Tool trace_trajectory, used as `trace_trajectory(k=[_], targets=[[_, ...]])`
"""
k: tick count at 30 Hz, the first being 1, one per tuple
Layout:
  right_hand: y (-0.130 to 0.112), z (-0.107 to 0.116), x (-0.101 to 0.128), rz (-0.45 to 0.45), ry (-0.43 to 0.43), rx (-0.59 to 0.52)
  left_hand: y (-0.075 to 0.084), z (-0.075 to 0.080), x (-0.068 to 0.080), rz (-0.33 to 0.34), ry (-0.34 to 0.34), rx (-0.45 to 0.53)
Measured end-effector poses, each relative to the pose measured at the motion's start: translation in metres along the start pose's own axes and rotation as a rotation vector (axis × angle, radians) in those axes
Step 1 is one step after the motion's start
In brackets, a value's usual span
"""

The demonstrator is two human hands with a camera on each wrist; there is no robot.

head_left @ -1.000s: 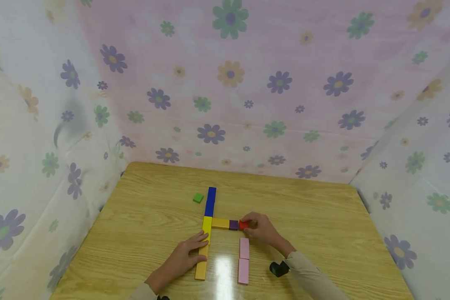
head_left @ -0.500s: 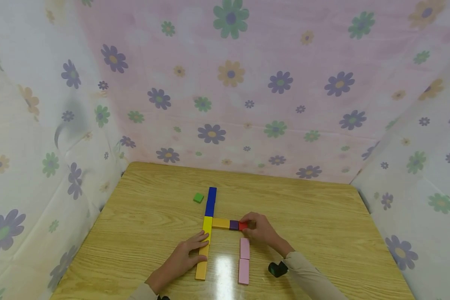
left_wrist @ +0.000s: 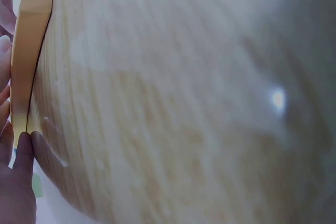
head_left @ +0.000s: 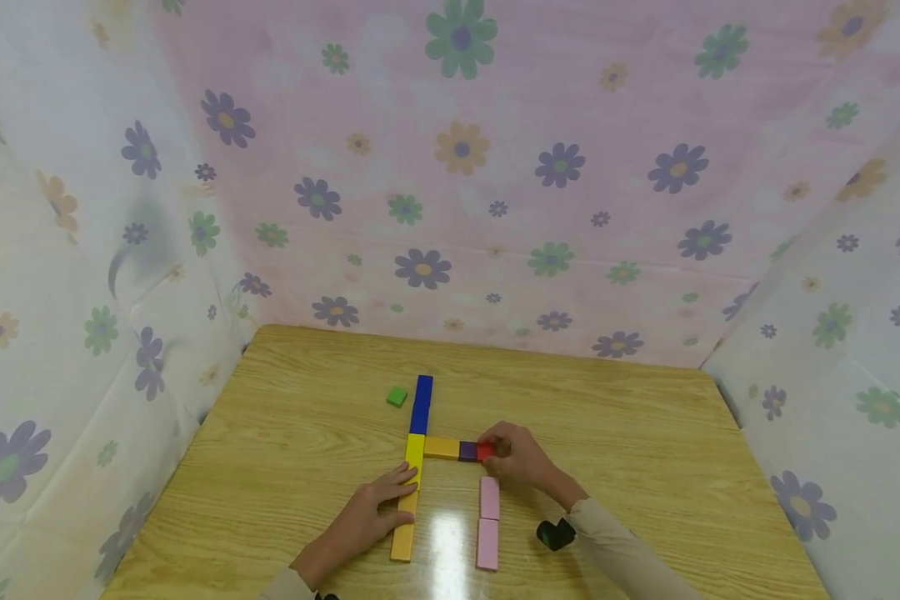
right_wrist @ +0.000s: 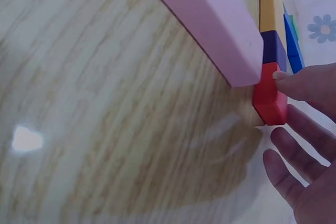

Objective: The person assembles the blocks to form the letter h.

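The right hand [head_left: 521, 460] pinches the red block [head_left: 485, 451] at the row's right end, mid-counter, bare counter [head_left: 645, 433] beyond, while the left hand [head_left: 367, 517] lies flat against the orange bar [head_left: 403, 525].

Wooden surface [head_left: 645, 433] with loose blocks, enclosed by flowered fabric.

Light wood-grain surface, glossy, with a bright light reflection near the front edge. Green cube [head_left: 397, 397], small, lying alone just left of the blue block [head_left: 422, 404], apart from it. Blue block, long, laid lengthwise at the far end of a straight line of blocks. Two pink blocks [head_left: 487, 521], flat, set end to end in a line toward the front edge. Small black object [head_left: 556, 534] to the right of the pink blocks, its kind unclear. Fabric backdrop [head_left: 457, 183], pale pink and white, printed with purple, green and orange flowers, closing off three sides.
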State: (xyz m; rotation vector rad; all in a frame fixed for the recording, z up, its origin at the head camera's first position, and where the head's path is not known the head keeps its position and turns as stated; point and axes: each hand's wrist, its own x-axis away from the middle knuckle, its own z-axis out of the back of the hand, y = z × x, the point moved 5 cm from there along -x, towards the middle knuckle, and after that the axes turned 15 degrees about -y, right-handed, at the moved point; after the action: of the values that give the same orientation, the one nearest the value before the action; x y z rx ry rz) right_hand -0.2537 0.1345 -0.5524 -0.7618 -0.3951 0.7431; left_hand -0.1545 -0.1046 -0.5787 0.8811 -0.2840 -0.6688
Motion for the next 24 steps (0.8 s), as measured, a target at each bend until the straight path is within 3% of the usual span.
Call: trace_trajectory(k=[9,24], targets=[[-0.006,0.017,-0.012,0.053,0.048,0.024,0.003,0.001,0.0,-0.018,0.018,0.049],[-0.032,0.038,-0.052,0.069,0.082,0.002,-0.001,-0.001,-0.001,-0.009,0.013,0.007]])
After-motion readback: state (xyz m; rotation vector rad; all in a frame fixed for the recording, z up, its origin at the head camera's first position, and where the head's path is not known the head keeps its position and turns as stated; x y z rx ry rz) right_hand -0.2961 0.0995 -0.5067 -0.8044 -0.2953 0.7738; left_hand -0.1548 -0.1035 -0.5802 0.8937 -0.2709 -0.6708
